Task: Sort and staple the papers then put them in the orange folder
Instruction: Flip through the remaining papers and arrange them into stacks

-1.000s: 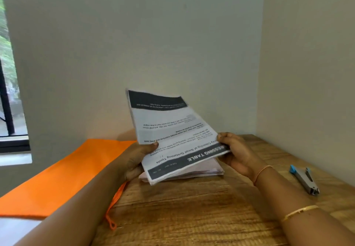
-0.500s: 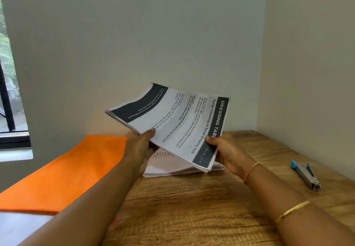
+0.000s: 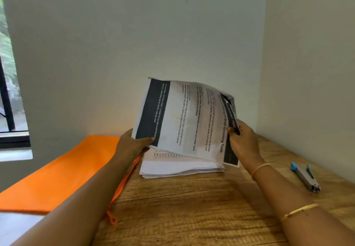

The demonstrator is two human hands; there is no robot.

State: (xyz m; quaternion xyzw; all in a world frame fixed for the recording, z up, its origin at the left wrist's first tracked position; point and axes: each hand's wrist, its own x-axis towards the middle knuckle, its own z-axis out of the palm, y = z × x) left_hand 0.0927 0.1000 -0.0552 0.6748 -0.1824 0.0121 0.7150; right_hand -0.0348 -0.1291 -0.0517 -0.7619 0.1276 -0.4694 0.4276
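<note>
We hold a thin set of printed sheets [image 3: 188, 119] up off the desk [image 3: 192, 217], in the middle of the scene, tilted with the print running sideways. The top page is white with black text. It has a dark charcoal band along its left edge and another along its right edge, and a heading that reads in part "Small Grooming Tools". The paper bows, and its far right corner curls and crumples.

Our left hand [image 3: 132, 146] pinches the near left corner, with the thumb lying on the dark band and the fingers behind the page. Our right hand [image 3: 244, 142] grips the right edge, fingers curled round the dark strip.

Just below the held sheets lies a flat stack of papers [image 3: 180, 167] on the desk. Its edges are slightly fanned, and a small printed grid shows on the top page.

The orange folder [image 3: 63, 172] lies flat at the left, matte and cloth-like. A zip runs along its right edge and ends in a looped pull [image 3: 113, 219] at the near end. At the right, well apart from the papers, rests a grey metal stapler [image 3: 305, 176] with a blue end.

The desk is brown wood with a coarse, visible grain. A thin thread band [image 3: 259, 169] and a gold bangle [image 3: 299, 210] circle our right forearm.
</note>
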